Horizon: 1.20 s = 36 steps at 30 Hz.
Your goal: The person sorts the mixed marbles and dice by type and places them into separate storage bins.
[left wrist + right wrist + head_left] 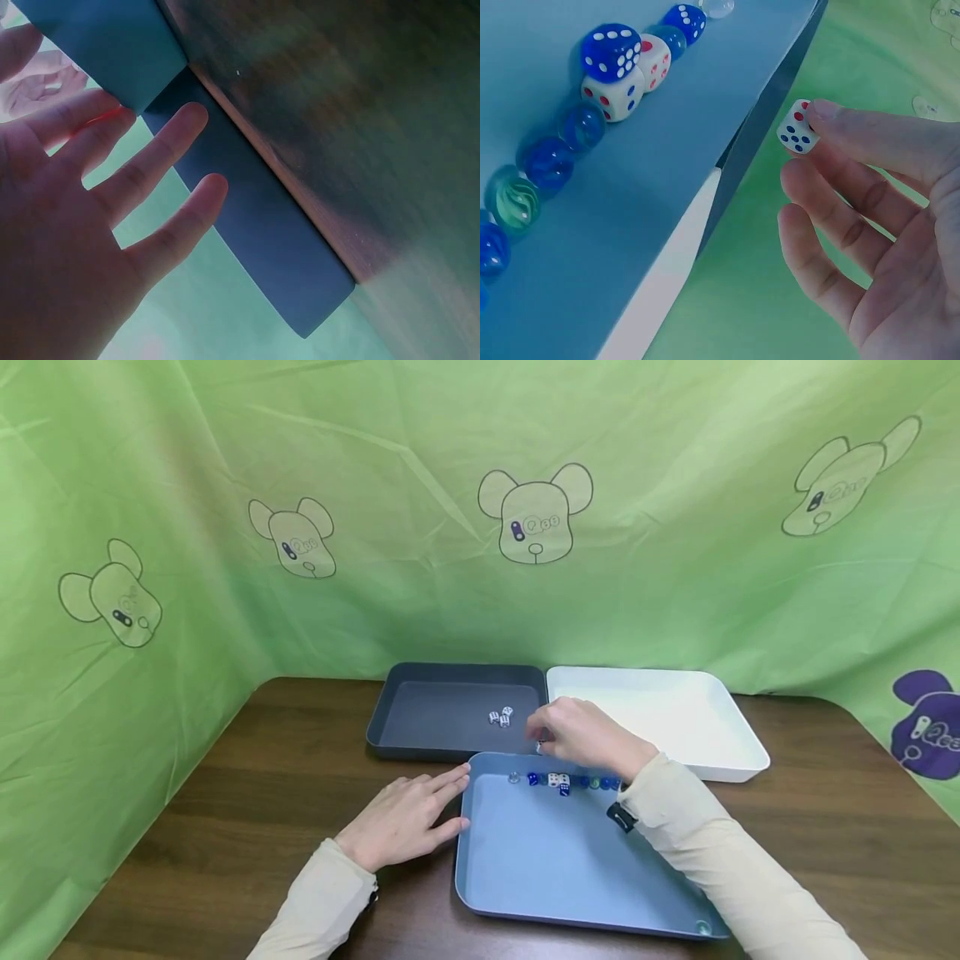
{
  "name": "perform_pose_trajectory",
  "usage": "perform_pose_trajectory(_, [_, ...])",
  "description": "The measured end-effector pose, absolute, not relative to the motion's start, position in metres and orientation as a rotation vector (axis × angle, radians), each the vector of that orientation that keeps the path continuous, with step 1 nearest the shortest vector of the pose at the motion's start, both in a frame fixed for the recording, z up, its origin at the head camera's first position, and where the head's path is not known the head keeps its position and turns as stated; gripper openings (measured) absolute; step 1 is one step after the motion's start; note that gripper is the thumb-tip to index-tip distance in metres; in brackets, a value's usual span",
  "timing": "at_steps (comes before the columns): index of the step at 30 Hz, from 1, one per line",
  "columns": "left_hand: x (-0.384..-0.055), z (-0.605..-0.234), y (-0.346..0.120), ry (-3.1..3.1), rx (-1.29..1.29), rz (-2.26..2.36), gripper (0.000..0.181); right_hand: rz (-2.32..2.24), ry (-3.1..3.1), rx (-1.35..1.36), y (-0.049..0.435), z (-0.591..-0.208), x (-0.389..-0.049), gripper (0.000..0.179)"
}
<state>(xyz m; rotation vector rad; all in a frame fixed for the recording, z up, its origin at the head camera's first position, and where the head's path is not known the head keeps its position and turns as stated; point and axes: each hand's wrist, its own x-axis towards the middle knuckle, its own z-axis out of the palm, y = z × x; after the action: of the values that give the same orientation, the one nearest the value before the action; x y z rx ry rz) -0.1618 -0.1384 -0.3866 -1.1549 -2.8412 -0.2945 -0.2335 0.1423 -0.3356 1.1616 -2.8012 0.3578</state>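
My right hand (581,733) pinches a white die (798,127) with red and blue pips between thumb and fingertips, above the edges where the trays meet. My left hand (408,817) lies with spread fingers against the left rim of the blue tray (555,868). Along that tray's far side runs a row of blue dice (611,52), white dice (615,96), blue marbles (549,163) and a green swirled marble (514,204). Several white dice (505,721) sit together in the dark grey tray (435,706) at the back left.
A white tray (705,727) stands at the back right, beside the dark one. One greenish marble (702,928) is in the blue tray's near right corner. The wooden table (225,827) meets a green curtain (420,593) with printed bear heads behind and to the left.
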Motion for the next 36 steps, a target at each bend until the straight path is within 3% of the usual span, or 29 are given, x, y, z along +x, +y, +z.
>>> perform_pose_trajectory(36, [-0.161,-0.388,-0.138,-2.844,-1.152,-0.329,0.056,0.37,-2.824,1.088,0.134,-0.334,-0.275,0.021])
